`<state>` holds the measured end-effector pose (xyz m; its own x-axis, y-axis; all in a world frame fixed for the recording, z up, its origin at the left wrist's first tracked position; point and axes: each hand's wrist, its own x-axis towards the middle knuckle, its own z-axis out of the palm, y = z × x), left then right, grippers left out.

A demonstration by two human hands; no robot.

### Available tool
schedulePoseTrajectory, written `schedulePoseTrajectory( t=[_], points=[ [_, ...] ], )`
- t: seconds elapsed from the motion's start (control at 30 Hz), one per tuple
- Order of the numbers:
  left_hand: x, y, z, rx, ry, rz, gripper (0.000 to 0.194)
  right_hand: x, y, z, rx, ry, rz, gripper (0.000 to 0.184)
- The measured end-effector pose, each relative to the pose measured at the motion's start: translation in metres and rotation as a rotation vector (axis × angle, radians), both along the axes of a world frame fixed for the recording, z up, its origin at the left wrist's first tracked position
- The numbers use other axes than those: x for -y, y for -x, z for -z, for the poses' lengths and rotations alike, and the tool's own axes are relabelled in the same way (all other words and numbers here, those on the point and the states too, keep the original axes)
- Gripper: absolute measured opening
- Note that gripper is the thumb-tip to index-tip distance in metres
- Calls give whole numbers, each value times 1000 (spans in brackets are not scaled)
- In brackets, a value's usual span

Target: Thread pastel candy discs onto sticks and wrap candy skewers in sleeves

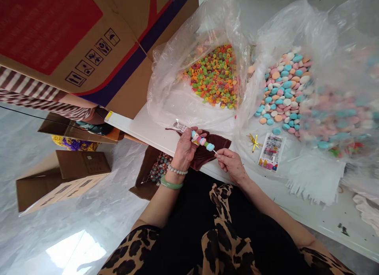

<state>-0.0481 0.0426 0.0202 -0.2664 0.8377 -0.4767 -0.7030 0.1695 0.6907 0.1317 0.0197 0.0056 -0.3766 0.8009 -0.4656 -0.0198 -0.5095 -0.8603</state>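
Note:
My left hand (186, 146) is closed around a candy skewer (203, 141), a row of blue, pink and green sweets on a thin white stick. Part of a clear printed wrapper (178, 125) sticks out beyond the fingers of that hand; how far it covers the sweets I cannot tell. The lower end of the stick is pinched between the fingertips of my right hand (232, 164). Below both hands a dark brown cloth (204, 158) lies on the white table (145, 129). Right of my right hand are a gold twist tie bundle (254, 143) and a printed clear packet (270, 152).
Behind are plastic bags of small ring candies (216, 77) and pastel sweets (286, 87). White bags (315, 178) lie at right. A large carton (124, 42) stands at left, with a person's striped sleeve (35, 87) beside it. An open box (145, 168) sits below the table edge.

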Motion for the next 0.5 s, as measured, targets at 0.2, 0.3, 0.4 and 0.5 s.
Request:
schedulePoseTrajectory(
  t=[0.2, 0.3, 0.4, 0.5],
  points=[
    [5, 1, -2, 4, -3, 15, 27, -5, -2, 2, 134, -109, -13, 22],
    [8, 0, -7, -3, -14, 106, 32, -6, -4, 3, 192, -169, -27, 19],
    [10, -3, -7, 23, -5, 129, 34, -4, -5, 5, 236, -292, -47, 17],
    [10, -8, -4, 24, 5, 127, 33, 2, -3, 7, 394, -493, -120, 17]
  ],
)
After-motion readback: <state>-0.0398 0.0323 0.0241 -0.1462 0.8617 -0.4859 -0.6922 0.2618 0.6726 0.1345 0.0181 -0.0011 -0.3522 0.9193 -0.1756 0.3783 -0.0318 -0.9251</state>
